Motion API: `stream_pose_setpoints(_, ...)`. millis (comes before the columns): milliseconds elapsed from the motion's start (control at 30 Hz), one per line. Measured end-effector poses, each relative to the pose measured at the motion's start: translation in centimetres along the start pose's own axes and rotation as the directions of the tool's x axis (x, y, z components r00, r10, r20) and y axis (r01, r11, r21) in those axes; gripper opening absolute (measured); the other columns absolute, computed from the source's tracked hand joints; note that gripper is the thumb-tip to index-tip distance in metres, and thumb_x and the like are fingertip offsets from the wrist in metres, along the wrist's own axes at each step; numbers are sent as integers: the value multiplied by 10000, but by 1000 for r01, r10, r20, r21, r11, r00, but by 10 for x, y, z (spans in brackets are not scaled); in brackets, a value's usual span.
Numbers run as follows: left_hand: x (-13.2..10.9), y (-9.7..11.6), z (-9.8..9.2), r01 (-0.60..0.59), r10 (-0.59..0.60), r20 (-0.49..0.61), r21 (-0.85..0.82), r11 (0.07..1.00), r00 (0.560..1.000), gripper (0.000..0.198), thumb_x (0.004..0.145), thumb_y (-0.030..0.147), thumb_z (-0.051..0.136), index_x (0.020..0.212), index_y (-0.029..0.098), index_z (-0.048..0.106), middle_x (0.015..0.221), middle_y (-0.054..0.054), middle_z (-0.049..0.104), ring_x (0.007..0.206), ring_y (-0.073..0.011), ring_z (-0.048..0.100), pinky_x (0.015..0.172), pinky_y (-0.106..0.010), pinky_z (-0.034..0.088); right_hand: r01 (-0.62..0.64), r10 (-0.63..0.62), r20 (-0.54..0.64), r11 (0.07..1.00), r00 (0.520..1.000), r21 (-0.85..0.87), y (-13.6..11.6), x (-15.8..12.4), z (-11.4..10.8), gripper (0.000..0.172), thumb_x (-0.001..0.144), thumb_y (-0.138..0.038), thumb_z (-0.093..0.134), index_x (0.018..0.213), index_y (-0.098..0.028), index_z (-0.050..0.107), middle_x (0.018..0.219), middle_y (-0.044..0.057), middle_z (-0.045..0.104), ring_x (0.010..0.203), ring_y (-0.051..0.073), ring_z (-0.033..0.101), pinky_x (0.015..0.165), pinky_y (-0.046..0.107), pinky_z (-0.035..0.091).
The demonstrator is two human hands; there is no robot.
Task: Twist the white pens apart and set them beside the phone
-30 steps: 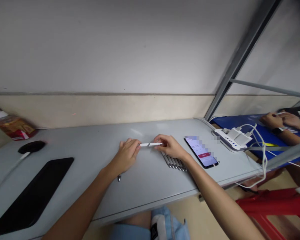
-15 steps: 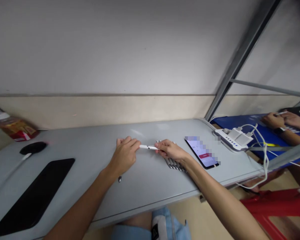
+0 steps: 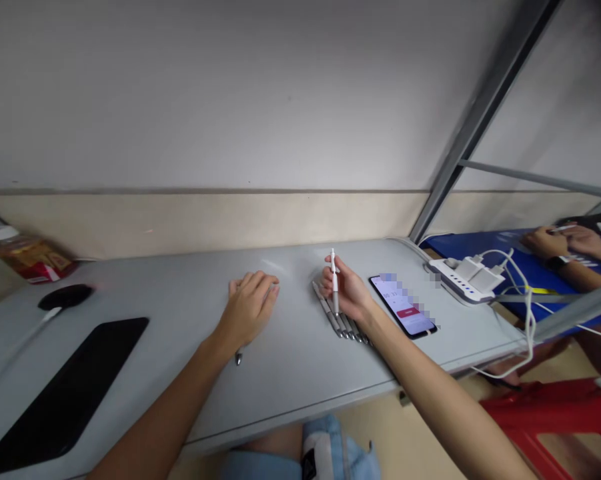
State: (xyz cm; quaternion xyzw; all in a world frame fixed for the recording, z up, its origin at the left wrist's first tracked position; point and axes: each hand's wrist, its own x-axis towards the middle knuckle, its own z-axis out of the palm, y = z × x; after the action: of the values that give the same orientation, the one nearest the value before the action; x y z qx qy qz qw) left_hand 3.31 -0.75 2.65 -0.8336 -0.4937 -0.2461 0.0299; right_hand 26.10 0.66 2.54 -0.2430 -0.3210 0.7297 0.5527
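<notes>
My right hand grips a white pen that stands nearly upright, its lower end over a row of several silver pens lying side by side on the grey table. My left hand rests on the table to the left, fingers loosely curled with nothing visible in them. A small silver pen part lies by my left wrist.
A lit phone lies right of the pens. A white power strip with chargers and cables sits at the far right. A black pad, a black mouse and a snack packet are at left. Another person's hands work over a blue surface.
Both hands held the white pen level between them. My left hand has let go and settled on the table; my right hand has swung the pen upright over the row of pens.
</notes>
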Motion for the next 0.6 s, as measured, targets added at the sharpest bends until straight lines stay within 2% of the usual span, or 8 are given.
stream_pose_setpoints(67, 0, -4, 2, 68, -66, -20, 103, 992, 998, 287, 961, 343, 315, 992, 208, 566, 1032, -82, 630, 990, -246, 524, 842, -411, 318, 9, -9, 12, 999, 1000, 39, -2, 0, -3, 227, 857, -403, 601, 1025, -280, 510, 579, -82, 352, 422, 59, 266, 376, 159, 225)
stream_pose_setpoints(167, 0, -10, 4, 170, -166, -36, 257, 952, 985, 288, 938, 364, 335, 987, 192, 562, 1014, -118, 618, 994, -295, 513, 789, -425, 350, 40, -40, 18, 999, 999, 26, -4, 0, -6, 284, 855, -388, 614, 1095, -343, 469, 588, -86, 279, 424, 61, 167, 373, 159, 117)
stream_pose_setpoints(333, -2, -20, 0, 303, -330, 15, 357, 884, 944, 288, 884, 321, 349, 1014, 163, 551, 1019, -179, 605, 1005, -343, 517, 724, -428, 397, 83, -83, -5, 996, 997, -38, -6, -1, -5, 290, 851, -428, 607, 1090, -355, 460, 605, -82, 265, 438, 65, 139, 382, 165, 117)
stream_pose_setpoints(467, 0, -21, -6, 391, -462, 120, 375, 841, 879, 284, 839, 312, 362, 1002, 160, 537, 970, -180, 644, 944, -352, 573, 720, -459, 404, 97, -97, 8, 994, 995, -41, -7, -1, -5, 301, 845, -416, 618, 1095, -352, 462, 603, -83, 266, 434, 59, 147, 380, 162, 121)
stream_pose_setpoints(600, 1, -21, -7, 406, -504, 180, 396, 823, 845, 290, 825, 338, 365, 997, 167, 525, 825, -153, 674, 824, -339, 628, 717, -452, 386, 98, -97, 24, 993, 995, -58, -6, -1, -5, 345, 845, -416, 617, 1144, -367, 453, 605, -82, 275, 431, 56, 164, 379, 157, 118)
